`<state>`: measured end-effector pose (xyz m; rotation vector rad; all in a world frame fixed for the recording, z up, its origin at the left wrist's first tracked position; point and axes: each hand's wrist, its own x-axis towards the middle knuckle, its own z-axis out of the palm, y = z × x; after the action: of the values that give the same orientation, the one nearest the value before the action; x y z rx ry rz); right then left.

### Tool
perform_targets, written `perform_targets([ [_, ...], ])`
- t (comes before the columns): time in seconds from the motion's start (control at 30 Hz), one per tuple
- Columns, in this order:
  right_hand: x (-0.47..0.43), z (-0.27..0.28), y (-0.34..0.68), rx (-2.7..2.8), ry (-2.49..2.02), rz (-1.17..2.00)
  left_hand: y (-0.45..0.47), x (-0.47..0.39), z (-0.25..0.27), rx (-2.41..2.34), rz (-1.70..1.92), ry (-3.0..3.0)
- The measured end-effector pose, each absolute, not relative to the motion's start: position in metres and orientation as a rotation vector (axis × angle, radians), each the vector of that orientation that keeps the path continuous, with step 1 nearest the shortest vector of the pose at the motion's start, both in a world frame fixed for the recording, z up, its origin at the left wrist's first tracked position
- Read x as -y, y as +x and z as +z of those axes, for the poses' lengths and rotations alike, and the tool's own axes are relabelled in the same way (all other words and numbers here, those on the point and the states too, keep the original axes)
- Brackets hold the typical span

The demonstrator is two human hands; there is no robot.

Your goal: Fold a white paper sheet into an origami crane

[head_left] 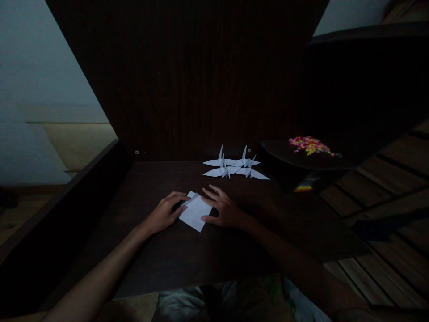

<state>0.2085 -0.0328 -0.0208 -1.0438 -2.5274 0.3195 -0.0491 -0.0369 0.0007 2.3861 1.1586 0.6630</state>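
Observation:
A white folded paper (pixel 197 213), roughly square and turned like a diamond, lies on the dark desk. At its upper left edge, my left hand (pixel 166 210) holds it down, with the thumb and fingertips on the paper. My right hand (pixel 225 209) is open at the paper's right side, its fingers spread and the thumb resting near the lower right edge. Beyond my hands stand several white origami cranes (pixel 223 171) in two close rows, with wings spread and touching or overlapping.
A dark wooden panel (pixel 201 89) rises behind the desk (pixel 154 264), and a low side board (pixel 67 205) borders the left. Small pink, red and yellow pieces (pixel 310 145) lie heaped on a shelf (pixel 284 154) at right. Wooden slats (pixel 385 268) show at lower right.

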Motion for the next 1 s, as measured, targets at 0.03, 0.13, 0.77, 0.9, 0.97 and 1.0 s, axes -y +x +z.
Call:
perform_targets([
  [0.03,0.033,-0.02,0.208,2.519,-1.046,0.329,-0.049,0.037,0.001,-1.128,0.655,2.394],
  [0.13,0.033,-0.018,0.207,2.496,-1.057,0.359,-0.048,0.038,0.001,-1.041,0.614,2.434],
  [0.77,0.035,-0.018,0.209,2.609,-1.039,0.135,-0.043,0.044,0.008,-0.962,0.524,2.544],
  [0.9,0.032,-0.021,0.207,2.551,-1.017,0.094,-0.038,0.047,0.005,-0.906,0.584,2.601],
  [0.97,0.031,-0.022,0.205,2.503,-0.998,0.071,-0.036,0.048,0.003,-0.907,0.617,2.596],
  [1.0,0.031,-0.023,0.204,2.482,-0.984,0.06,-0.035,0.049,0.001,-0.91,0.633,2.592],
])
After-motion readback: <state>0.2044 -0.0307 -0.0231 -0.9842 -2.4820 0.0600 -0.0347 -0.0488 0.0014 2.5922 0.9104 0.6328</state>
